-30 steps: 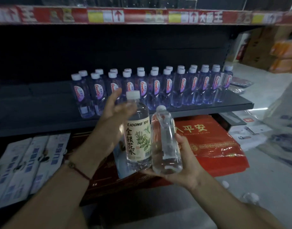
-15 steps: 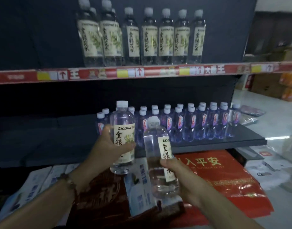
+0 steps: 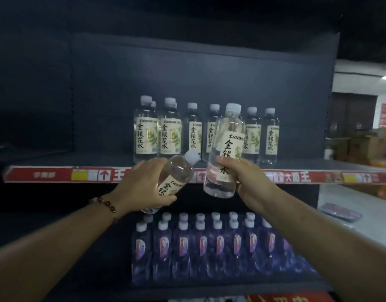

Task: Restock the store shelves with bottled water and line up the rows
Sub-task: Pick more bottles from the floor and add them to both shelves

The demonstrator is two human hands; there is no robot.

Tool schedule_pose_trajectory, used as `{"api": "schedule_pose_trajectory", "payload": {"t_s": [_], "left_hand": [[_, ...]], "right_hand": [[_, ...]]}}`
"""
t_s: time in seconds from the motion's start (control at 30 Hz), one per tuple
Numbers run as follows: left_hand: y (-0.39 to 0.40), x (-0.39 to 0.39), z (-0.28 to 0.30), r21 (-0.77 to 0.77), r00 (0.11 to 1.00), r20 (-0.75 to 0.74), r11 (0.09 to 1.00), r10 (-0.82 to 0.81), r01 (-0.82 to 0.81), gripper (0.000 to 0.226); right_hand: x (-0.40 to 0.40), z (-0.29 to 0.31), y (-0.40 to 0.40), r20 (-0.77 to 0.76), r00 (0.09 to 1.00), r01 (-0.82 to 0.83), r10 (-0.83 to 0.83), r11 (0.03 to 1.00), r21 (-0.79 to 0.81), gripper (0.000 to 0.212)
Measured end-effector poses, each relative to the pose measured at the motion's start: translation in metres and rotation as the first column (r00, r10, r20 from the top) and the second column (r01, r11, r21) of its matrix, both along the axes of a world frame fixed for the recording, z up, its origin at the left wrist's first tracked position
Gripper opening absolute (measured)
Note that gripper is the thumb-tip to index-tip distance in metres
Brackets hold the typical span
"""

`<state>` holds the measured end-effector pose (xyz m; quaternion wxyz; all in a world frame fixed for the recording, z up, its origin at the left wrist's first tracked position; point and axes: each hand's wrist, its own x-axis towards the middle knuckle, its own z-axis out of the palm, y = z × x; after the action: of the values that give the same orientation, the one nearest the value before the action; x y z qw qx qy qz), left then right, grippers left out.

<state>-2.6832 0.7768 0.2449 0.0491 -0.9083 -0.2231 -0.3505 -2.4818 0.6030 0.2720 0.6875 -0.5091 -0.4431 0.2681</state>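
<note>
— Where are we in the restock?

— I'm mid-carry, I'd say: both hands bring a bottle up to the upper shelf [image 3: 56, 164]. My left hand [image 3: 141, 186] is wrapped round the lower body of the tilted bottle [image 3: 176, 173]; my right hand [image 3: 242, 177] grips the upright bottle [image 3: 225, 149] about its lower label. Neither is set down yet.

— How do they point?

— The one in my left leans hard, cap [image 3: 192, 155] up and toward my right hand, base down toward my wrist, so its long axis runs diagonally. The one in my right stands nearly vertical, cap on top, label facing me, with only a slight lean.

— And the row?

— The standing row [image 3: 205, 131] sits just beyond both hands, labels forward. The blue-label bottles [image 3: 200, 245] fill the shelf below my wrists.

— Next move?

— As I judge it, the left bottle needs righting before it goes on, then each slid in beside the row, label outward, without knocking a neighbour.
</note>
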Motion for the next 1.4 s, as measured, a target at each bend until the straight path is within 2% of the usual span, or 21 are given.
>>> {"api": "schedule_pose_trajectory", "payload": {"t_s": [0.07,0.1,0.2,0.23,0.27,0.37,0.43,0.47,0.57,0.6,0.67,0.7,0.77,0.83,0.97,1.1,1.17,1.23,1.33,1.4], "left_hand": [[0.012,-0.001,0.001,0.062,0.997,-0.067,0.997,0.042,-0.038,0.095],[0.016,-0.002,0.0,0.101,0.993,-0.102,0.994,0.06,-0.05,0.097],[0.025,-0.001,-0.008,0.161,0.987,-0.138,0.985,0.078,-0.055,0.103],[0.027,0.0,-0.011,0.17,0.989,-0.127,0.984,0.078,-0.056,0.104],[0.029,0.001,-0.013,0.18,0.991,-0.112,0.982,0.075,-0.054,0.104],[0.032,0.001,-0.016,0.205,0.994,-0.091,0.978,0.056,-0.037,0.101],[0.034,0.001,-0.016,0.212,0.995,-0.088,0.977,0.049,-0.029,0.098],[0.034,0.001,-0.016,0.217,0.995,-0.085,0.976,0.045,-0.025,0.097],[0.035,0.002,-0.017,0.226,0.996,-0.073,0.974,0.046,-0.028,0.096],[0.035,0.002,-0.017,0.228,0.997,-0.067,0.973,0.046,-0.03,0.097],[0.035,0.003,-0.018,0.224,0.996,-0.066,0.974,0.055,-0.039,0.099],[0.035,0.003,-0.018,0.217,0.996,-0.068,0.975,0.059,-0.043,0.099],[0.035,0.004,-0.018,0.195,0.995,-0.07,0.98,0.064,-0.05,0.099],[0.034,0.004,-0.018,0.177,0.994,-0.075,0.982,0.077,-0.063,0.101],[0.03,0.004,-0.016,0.119,0.993,-0.082,0.99,0.089,-0.079,0.097],[0.024,0.004,-0.01,-0.035,0.997,-0.042,0.997,0.063,-0.064,0.085],[0.02,0.004,-0.005,-0.112,0.998,-0.012,0.992,0.058,-0.059,0.08],[0.017,0.004,-0.003,-0.19,0.997,0.044,0.98,0.062,-0.052,0.077],[0.004,0.008,-0.004,-0.31,0.979,0.204,0.948,-0.004,0.069,0.069],[-0.014,0.015,-0.001,-0.428,0.952,0.297,0.881,-0.071,0.199,0.068]], "right_hand": [[0.006,0.018,0.019,0.052,0.998,0.047,-0.046,0.999,-0.017,0.071],[0.009,0.024,0.027,0.068,0.996,0.063,-0.061,0.998,-0.025,0.074],[0.016,0.038,0.048,0.056,0.997,0.064,-0.062,0.997,-0.032,0.057],[0.015,0.042,0.053,0.045,0.997,0.059,-0.058,0.998,-0.032,0.059],[0.016,0.045,0.06,0.039,0.997,0.063,-0.061,0.997,-0.035,0.068],[0.021,0.044,0.086,0.094,0.99,0.112,-0.107,0.993,-0.044,0.126],[0.04,0.037,0.112,0.133,0.986,0.103,-0.097,0.994,-0.036,0.143],[0.034,0.038,0.114,0.153,0.982,0.117,-0.107,0.992,-0.055,0.141],[0.017,0.043,0.116,0.211,0.965,0.173,-0.157,0.983,-0.059,0.113],[0.015,0.042,0.12,0.225,0.957,0.203,-0.185,0.977,-0.059,0.115],[0.007,0.041,0.125,0.258,0.933,0.272,-0.249,0.961,-0.055,0.134],[0.002,0.041,0.127,0.289,0.917,0.301,-0.275,0.952,-0.05,0.131],[-0.01,0.042,0.128,0.357,0.864,0.394,-0.355,0.918,-0.041,0.11],[-0.009,0.041,0.136,0.387,0.821,0.469,-0.42,0.882,-0.037,0.098],[-0.008,0.039,0.142,0.442,0.781,0.504,-0.442,0.863,-0.026,0.091],[-0.011,0.036,0.119,0.452,0.781,0.493,-0.431,0.87,-0.021,0.086],[-0.016,0.026,0.093,0.465,0.791,0.434,-0.397,0.9,0.03,0.079],[-0.023,0.007,0.061,0.493,0.816,0.34,-0.303,0.94,0.016,0.075],[-0.044,-0.026,0.018,0.495,0.868,0.088,0.025,0.975,-0.203,0.088],[-0.056,-0.041,0.004,0.497,0.853,-0.039,0.156,0.97,-0.239,0.091]]}}
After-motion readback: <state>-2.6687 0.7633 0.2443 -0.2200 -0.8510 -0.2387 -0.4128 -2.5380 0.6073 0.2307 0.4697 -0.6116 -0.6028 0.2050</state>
